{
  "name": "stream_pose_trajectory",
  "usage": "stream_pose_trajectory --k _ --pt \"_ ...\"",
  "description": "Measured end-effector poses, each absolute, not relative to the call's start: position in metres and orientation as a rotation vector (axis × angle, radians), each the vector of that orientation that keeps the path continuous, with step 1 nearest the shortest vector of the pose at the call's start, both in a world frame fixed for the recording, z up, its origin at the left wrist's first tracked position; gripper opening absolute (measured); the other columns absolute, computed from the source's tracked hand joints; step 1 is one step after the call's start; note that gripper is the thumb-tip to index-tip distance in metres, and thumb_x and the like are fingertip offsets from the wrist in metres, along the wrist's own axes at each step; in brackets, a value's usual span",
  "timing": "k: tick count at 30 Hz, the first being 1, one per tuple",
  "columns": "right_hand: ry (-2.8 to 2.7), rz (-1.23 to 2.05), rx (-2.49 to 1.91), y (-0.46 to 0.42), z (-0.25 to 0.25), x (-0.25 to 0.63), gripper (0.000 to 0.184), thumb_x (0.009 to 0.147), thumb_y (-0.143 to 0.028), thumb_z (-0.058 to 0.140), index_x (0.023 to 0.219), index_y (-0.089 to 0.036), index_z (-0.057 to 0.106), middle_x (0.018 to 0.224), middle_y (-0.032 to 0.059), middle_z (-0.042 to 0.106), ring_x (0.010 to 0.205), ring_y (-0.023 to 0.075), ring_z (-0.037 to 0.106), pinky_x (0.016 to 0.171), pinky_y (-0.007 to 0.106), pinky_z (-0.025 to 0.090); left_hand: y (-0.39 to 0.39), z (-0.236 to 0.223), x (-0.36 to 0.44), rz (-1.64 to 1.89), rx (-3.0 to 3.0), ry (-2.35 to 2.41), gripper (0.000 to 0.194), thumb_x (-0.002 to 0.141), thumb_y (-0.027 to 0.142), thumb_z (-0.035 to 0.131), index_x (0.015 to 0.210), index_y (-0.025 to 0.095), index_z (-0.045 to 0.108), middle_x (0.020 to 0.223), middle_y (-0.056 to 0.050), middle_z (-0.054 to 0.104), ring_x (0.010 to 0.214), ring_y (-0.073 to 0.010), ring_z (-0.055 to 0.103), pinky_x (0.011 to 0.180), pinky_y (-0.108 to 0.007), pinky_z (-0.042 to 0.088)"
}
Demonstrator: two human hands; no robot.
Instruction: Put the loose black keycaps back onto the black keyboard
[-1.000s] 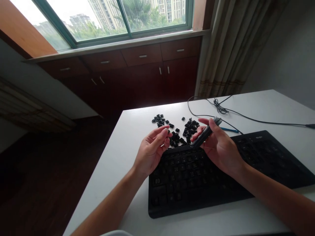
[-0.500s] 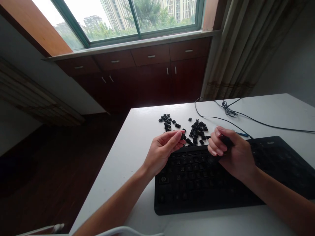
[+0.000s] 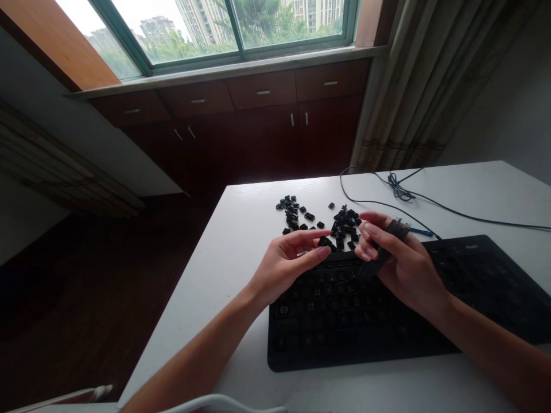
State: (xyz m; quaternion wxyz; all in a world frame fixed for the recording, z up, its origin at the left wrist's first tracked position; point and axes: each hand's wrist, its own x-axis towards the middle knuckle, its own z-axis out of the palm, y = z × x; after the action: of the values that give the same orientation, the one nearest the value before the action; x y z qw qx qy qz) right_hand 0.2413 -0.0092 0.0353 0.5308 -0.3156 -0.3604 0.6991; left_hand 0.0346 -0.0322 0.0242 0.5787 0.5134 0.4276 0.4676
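Keycap bar (image 3: 384, 248), long and dark, sits gripped in your right hand (image 3: 400, 264) just above the black keyboard (image 3: 387, 310); your left hand (image 3: 286, 264) hovers beside it, fingers loosely curled, near the loose keycaps (image 3: 321, 221).

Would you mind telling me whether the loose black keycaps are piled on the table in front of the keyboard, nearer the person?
No, the keycaps lie on the white table beyond the keyboard, toward the window.
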Motion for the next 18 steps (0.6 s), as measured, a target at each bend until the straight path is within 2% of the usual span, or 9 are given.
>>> stream_pose_trajectory --k 3,5,7,9,10,12,15,17,18 --pt "-0.830 1.571 -0.860 -0.006 0.033 0.243 0.023 0.081 -0.033 0.078 0.099 -0.019 0.072 0.079 -0.0008 0.059 0.062 0.0074 0.055 0.055 0.020 0.049 -0.032 0.025 0.034 1.091 1.196 0.997 0.034 0.084 0.028 0.077 0.117 0.025 0.073 0.090 -0.002 0.069 0.080 -0.0088 0.061 0.071 -0.017 0.050" --pt "-0.810 1.504 -0.914 -0.002 0.033 0.247 0.026 0.081 -0.039 0.078 0.096 -0.019 0.072 0.070 -0.0022 0.059 0.053 0.0069 0.055 0.044 0.017 0.043 -0.031 0.025 0.032 1.111 1.163 0.977 0.034 0.086 0.030 0.075 0.119 0.025 0.072 0.096 -0.003 0.070 0.085 -0.0100 0.063 0.076 -0.018 0.052" --pt "-0.815 1.463 -0.899 0.002 0.036 0.252 0.026 0.084 -0.046 0.074 0.083 -0.020 0.069 0.050 -0.0069 0.046 0.038 0.0056 0.044 0.033 0.017 0.031 -0.029 0.025 0.028 1.154 1.122 0.969 0.033 0.090 0.033 0.071 0.121 0.025 0.071 0.102 -0.005 0.071 0.091 -0.0112 0.064 0.080 -0.020 0.053" --pt "-0.854 1.438 -0.850 0.005 0.040 0.257 0.038 0.088 -0.050 0.067 0.065 -0.021 0.059 0.040 -0.0091 0.032 0.030 0.0055 0.032 0.030 0.019 0.024 -0.027 0.024 0.024 1.202 1.099 1.000 0.032 0.091 0.033 0.069 0.122 0.025 0.070 0.108 -0.005 0.072 0.095 -0.0118 0.065 0.082 -0.019 0.054" --pt "-0.889 1.410 -0.841 0.006 0.043 0.259 0.042 0.090 -0.051 0.064 0.061 -0.021 0.055 0.039 -0.0089 0.031 0.028 0.0059 0.030 0.030 0.020 0.022 -0.025 0.024 0.022 1.220 1.099 1.022 0.033 0.091 0.033 0.069 0.122 0.025 0.070 0.110 -0.005 0.072 0.097 -0.0120 0.065 0.083 -0.019 0.054" --pt "-1.036 1.297 -0.908 0.007 0.047 0.263 0.034 0.092 -0.049 0.061 0.071 -0.022 0.061 0.045 -0.0073 0.043 0.030 0.0066 0.032 0.030 0.022 0.021 -0.024 0.025 0.020 1.236 1.130 1.058 0.034 0.089 0.031 0.071 0.123 0.025 0.070 0.112 -0.006 0.072 0.100 -0.0127 0.066 0.086 -0.019 0.055" --pt "-1.531 0.901 -1.092 0.009 0.046 0.270 0.020 0.092 -0.041 0.064 0.101 -0.024 0.071 0.071 -0.0008 0.067 0.043 0.0099 0.051 0.037 0.024 0.037 -0.023 0.024 0.021 1.255 1.235 1.084 0.033 0.086 0.029 0.075 0.118 0.023 0.072 0.108 -0.005 0.074 0.097 -0.0142 0.070 0.084 -0.021 0.058" --pt "-1.914 0.534 -1.073 0.011 0.041 0.275 0.017 0.091 -0.035 0.067 0.102 -0.023 0.072 0.089 0.0036 0.073 0.066 0.0157 0.066 0.057 0.028 0.052 -0.024 0.023 0.023 1.277 1.316 1.085 0.030 0.084 0.026 0.077 0.113 0.022 0.073 0.102 -0.004 0.076 0.093 -0.0146 0.072 0.081 -0.022 0.060" --pt "-2.068 0.390 -1.021 0.012 0.038 0.277 0.014 0.091 -0.032 0.066 0.100 -0.022 0.072 0.095 0.0044 0.074 0.076 0.0180 0.069 0.066 0.030 0.054 -0.025 0.023 0.024 1.282 1.353 1.076 0.029 0.083 0.025 0.077 0.112 0.021 0.074 0.100 -0.004 0.077 0.091 -0.0146 0.073 0.082 -0.022 0.061"
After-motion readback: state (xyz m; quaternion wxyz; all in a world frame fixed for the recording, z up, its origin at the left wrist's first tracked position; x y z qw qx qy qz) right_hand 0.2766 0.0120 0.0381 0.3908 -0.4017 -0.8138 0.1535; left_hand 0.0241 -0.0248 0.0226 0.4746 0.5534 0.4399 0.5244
